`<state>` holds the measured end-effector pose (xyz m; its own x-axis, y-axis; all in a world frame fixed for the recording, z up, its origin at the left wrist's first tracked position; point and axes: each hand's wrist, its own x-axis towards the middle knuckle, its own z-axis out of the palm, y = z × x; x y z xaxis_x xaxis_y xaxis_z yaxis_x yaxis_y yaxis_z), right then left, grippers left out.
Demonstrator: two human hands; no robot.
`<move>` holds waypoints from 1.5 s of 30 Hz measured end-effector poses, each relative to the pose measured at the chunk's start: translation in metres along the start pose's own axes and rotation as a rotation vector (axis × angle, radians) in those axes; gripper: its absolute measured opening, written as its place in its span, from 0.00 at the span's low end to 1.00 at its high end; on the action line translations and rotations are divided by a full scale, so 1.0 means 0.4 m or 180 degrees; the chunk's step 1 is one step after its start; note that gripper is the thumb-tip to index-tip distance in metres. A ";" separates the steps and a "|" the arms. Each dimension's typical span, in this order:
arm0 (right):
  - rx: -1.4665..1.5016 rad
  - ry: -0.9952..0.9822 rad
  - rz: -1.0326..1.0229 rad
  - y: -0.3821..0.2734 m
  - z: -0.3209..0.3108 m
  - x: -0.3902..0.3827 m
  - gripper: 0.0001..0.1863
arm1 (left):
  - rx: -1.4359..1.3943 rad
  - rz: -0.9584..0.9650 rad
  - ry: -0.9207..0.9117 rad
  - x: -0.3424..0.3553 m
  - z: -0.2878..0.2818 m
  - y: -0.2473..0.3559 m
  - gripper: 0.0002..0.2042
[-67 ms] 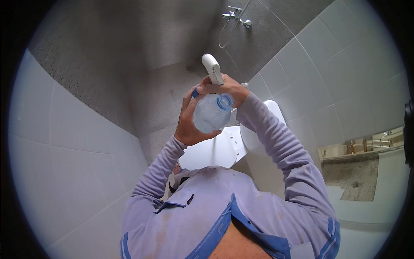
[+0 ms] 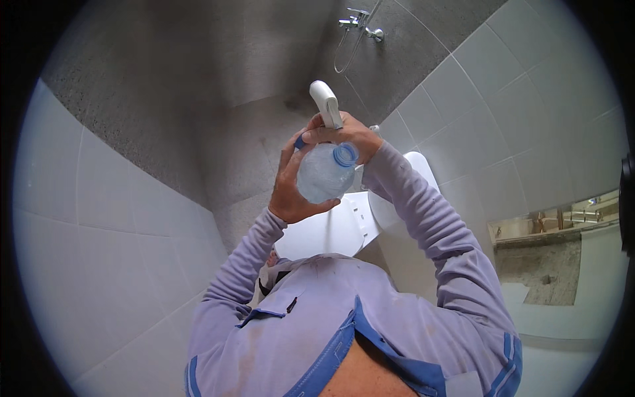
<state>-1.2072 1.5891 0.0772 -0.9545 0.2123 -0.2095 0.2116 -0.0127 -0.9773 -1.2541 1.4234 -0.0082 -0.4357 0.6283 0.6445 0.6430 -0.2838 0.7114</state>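
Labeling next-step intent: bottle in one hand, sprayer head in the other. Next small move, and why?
Probably lower the white sprayer head toward the bottle's blue neck. The left hand holds the clear bottle tilted, its neck open, and the right hand grips the sprayer just above that opening, not seated.

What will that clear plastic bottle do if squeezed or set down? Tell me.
The clear plastic bottle looks thin-walled, so it would probably dent under the left hand. It seems light. Round-bodied, it would likely roll if laid down. The right hand holds the white spray head.
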 end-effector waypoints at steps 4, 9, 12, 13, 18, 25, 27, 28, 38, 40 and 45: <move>-0.0249 0.0625 -0.0228 -0.039 -0.024 -0.041 0.16 | 0.0036 0.0311 -0.0049 0.001 0.003 0.012 0.51; -0.0856 0.0852 -0.0891 -0.133 -0.085 -0.166 0.23 | -0.0155 -0.0074 -0.0194 -0.030 -0.004 0.010 0.49; -0.1556 0.0689 -0.0632 -0.176 -0.070 -0.241 0.21 | -0.0278 -0.0390 -0.0264 -0.047 -0.010 0.013 0.48; -0.1392 0.0516 -0.0487 -0.184 -0.065 -0.261 0.20 | -0.0325 -0.0499 -0.0288 -0.054 -0.013 0.011 0.47; -0.1045 -0.0210 0.0570 -0.194 -0.029 -0.320 0.17 | -0.0041 -0.0183 -0.0113 -0.069 -0.029 -0.019 0.47; -0.0680 -0.0195 0.0854 -0.118 -0.013 -0.320 0.18 | 0.0146 -0.0110 -0.0008 -0.084 -0.049 -0.052 0.47; -0.0658 -0.0180 0.0875 -0.102 -0.006 -0.316 0.18 | 0.0251 -0.0072 0.0028 -0.094 -0.057 -0.058 0.47; -0.0821 -0.0248 0.0767 -0.099 0.005 -0.311 0.18 | 0.0299 -0.0050 0.0042 -0.099 -0.060 -0.060 0.47; -0.2418 0.0153 -0.0547 -0.131 0.057 -0.257 0.15 | 0.0113 -0.0210 -0.0105 -0.123 -0.049 -0.066 0.47; -0.2975 0.0066 -0.1256 -0.105 0.059 -0.247 0.15 | 0.0028 -0.0206 -0.0126 -0.120 -0.040 -0.057 0.46; -0.2883 0.0244 -0.1178 -0.075 0.086 -0.239 0.18 | -0.0120 -0.0277 -0.0281 -0.126 -0.030 -0.057 0.44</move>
<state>-1.1296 1.5355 0.1254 -0.9835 0.1152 0.1391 0.0136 0.8150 -0.5793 -1.2543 1.3896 -0.0538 -0.4306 0.7127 0.5537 0.5802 -0.2513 0.7747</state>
